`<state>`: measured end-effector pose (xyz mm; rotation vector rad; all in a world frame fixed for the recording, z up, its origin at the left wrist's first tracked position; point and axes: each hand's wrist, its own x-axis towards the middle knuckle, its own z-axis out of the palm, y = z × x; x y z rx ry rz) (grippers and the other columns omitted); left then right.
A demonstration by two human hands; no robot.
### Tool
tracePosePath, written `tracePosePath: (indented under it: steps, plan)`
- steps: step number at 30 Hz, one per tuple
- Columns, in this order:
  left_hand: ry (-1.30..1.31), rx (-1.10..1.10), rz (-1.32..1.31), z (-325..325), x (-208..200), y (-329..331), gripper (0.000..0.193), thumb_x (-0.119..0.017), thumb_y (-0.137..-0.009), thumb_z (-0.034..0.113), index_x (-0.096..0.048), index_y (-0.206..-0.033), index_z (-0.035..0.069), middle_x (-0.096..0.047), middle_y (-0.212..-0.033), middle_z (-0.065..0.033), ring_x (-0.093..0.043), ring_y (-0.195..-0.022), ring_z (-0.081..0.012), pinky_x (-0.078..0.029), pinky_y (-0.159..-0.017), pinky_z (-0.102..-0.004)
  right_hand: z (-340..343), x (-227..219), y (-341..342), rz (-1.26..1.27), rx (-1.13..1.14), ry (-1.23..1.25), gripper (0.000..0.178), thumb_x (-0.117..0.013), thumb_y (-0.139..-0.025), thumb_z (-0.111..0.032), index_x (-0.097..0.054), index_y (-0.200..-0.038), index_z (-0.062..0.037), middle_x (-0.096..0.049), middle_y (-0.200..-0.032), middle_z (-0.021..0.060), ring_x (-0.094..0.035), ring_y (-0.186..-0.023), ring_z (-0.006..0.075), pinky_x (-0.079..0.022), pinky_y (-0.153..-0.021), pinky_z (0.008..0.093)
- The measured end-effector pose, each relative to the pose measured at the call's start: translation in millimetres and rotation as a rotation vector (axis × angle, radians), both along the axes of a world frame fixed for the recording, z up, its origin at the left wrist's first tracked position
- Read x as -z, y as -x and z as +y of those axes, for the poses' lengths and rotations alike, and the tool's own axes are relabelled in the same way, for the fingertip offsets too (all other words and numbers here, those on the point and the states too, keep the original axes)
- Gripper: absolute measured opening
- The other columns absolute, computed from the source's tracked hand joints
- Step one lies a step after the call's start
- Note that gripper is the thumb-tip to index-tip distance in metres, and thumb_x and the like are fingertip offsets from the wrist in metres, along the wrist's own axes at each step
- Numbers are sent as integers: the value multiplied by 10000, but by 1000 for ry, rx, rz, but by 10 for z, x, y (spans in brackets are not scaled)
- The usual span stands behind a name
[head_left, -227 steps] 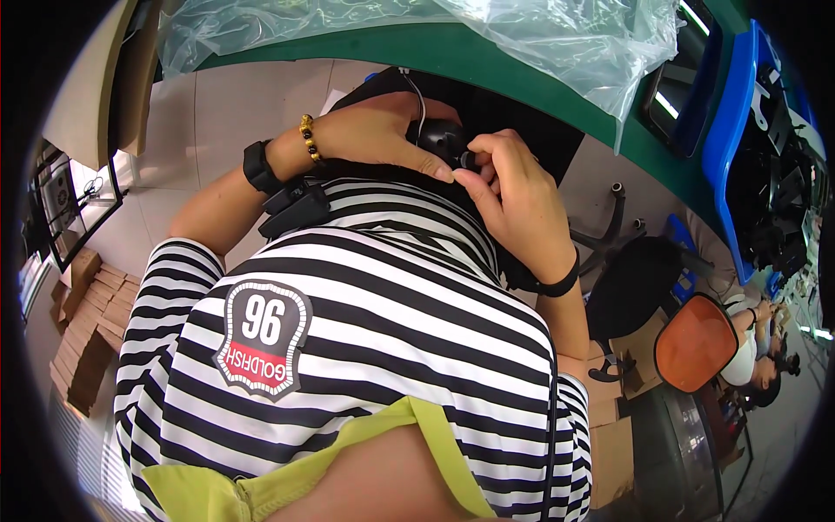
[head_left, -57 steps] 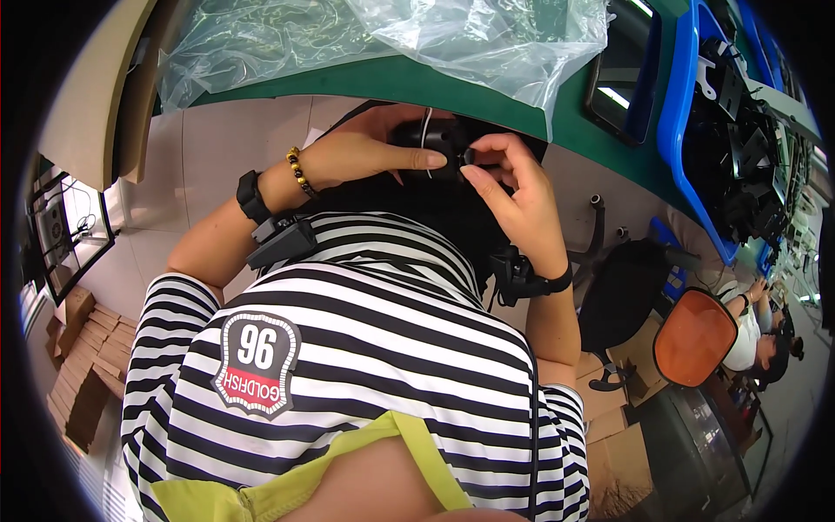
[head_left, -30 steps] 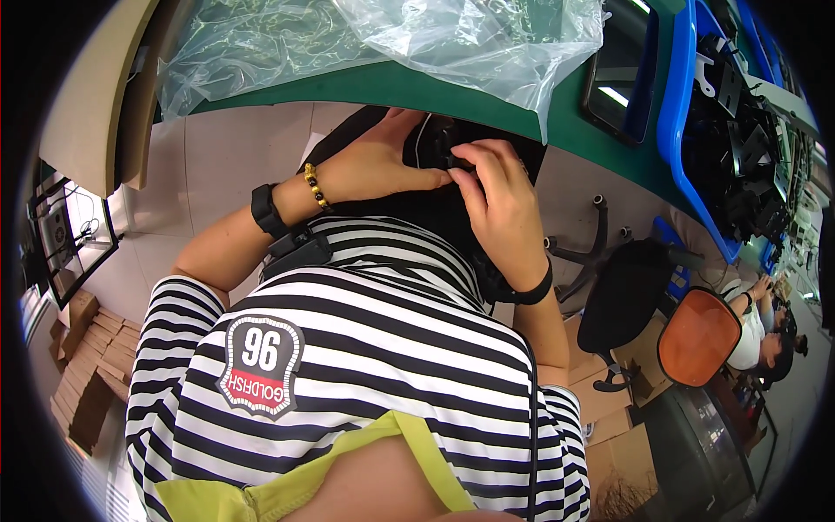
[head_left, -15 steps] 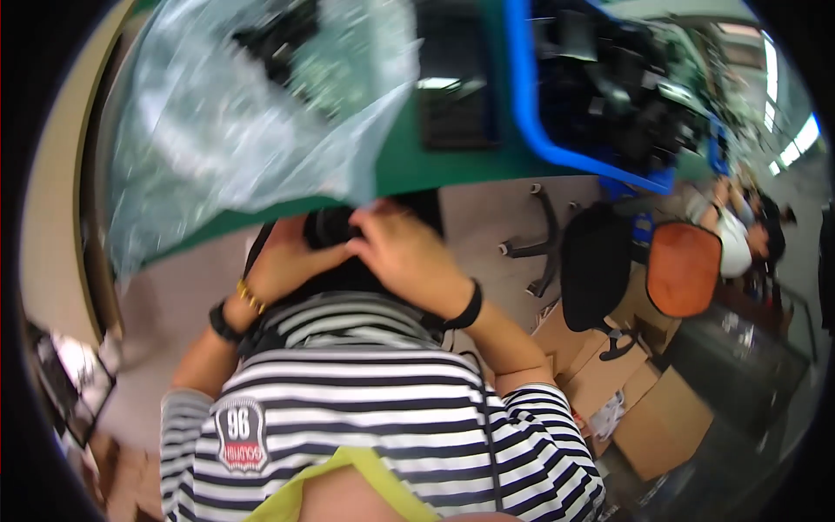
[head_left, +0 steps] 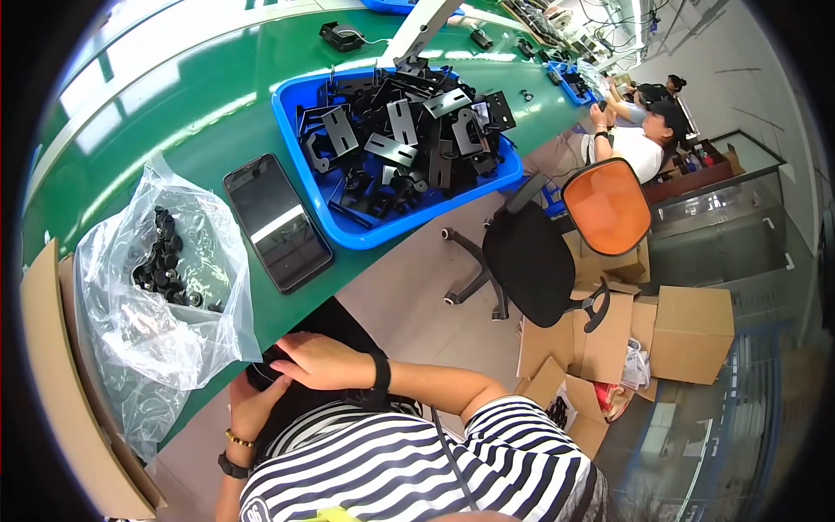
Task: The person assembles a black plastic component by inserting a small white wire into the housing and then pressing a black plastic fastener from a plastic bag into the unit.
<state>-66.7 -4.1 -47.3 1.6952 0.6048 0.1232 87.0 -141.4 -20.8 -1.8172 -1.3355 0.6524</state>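
Note:
Close to the table's near edge, my left hand point(head_left: 250, 407) and my right hand point(head_left: 323, 362) meet over my lap. Between them is a black part point(head_left: 263, 374), mostly covered by the fingers, so its exact kind cannot be made out. Both hands are closed around it, thumbs almost touching. Just beyond my left hand, a clear plastic bag point(head_left: 196, 348) lies with its mouth spread, and small black round pieces point(head_left: 165, 261) sit inside. A blue tray point(head_left: 383, 235) heaped with black metal brackets point(head_left: 403, 122) stands farther off to the right.
A dark smartphone point(head_left: 280, 224) lies on the green table point(head_left: 196, 143) between bag and tray. Cardboard point(head_left: 52, 322) borders the left side. To the right are an office chair point(head_left: 531, 252), an orange seat point(head_left: 609, 207) and open cartons point(head_left: 691, 335). A co-worker point(head_left: 652, 139) sits farther along.
The view has swung right and up, bringing the whole tray and more table into sight. My hands stay together on the black part and appear lower and more to the left.

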Motion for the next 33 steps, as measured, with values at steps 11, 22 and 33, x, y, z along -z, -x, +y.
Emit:
tracePosePath:
  steps: [11, 22, 33]
  plan:
    - [56, -55, -15, 85, 58, 19, 623, -888, -742, 196, -612, -1247, -42, -661, -1213, -156, -604, -1141, -244, -446, -1020, -380, 123, 112, 65, -92, -1, -23, 453, -536, -1018, -287, -447, -1334, 26, -697, -1001, 198, -666, -894, 406, -531, -805, 495]
    - [4, -78, -18, 104, 84, 104, 593, -889, -742, 195, -633, -1227, -29, -678, -1177, -147, -624, -1105, -235, -454, -1015, -372, 201, 269, 115, -92, -58, 17, 458, -533, -1021, -321, -468, -1307, 31, -676, -1008, 197, -653, -901, 405, -531, -772, 473]
    - [10, -63, 13, 139, 17, 138, 593, -885, -743, 192, -632, -1235, -20, -676, -1197, -148, -625, -1115, -247, -454, -1016, -376, 216, 181, 127, -70, -78, 60, 447, -528, -1023, -294, -443, -1338, 12, -671, -993, 208, -653, -888, 409, -532, -763, 476]
